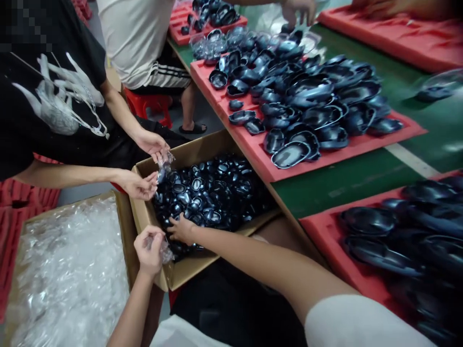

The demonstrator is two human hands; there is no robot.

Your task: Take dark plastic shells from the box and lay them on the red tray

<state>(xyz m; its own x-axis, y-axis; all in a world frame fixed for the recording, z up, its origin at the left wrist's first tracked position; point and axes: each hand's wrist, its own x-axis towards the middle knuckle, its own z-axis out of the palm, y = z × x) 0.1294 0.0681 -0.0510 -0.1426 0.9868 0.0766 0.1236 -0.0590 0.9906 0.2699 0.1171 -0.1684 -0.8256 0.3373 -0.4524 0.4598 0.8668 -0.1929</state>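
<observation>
Left hand (149, 250), lower centre, fingers pinching clear bag (167, 252); right hand (183, 229), fingers spread wide, at dark parts (217, 193) in centre box (190, 271) (near co-worker (54, 144) too, likely for shared reach).

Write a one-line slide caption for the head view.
The right hand reaches into a cardboard box of dark glossy parts while the left hand holds clear plastic.

Person wears a plain white top (184, 332); short white right sleeve (358, 320), edge curving round the arm; black garment (231, 308) over the lap, one faint greyish patch (210, 316) on it, finer detail too dark to read; left forearm (132, 311), right forearm (246, 253) bare; left hand (150, 253), right hand (183, 230) bare too.
</observation>
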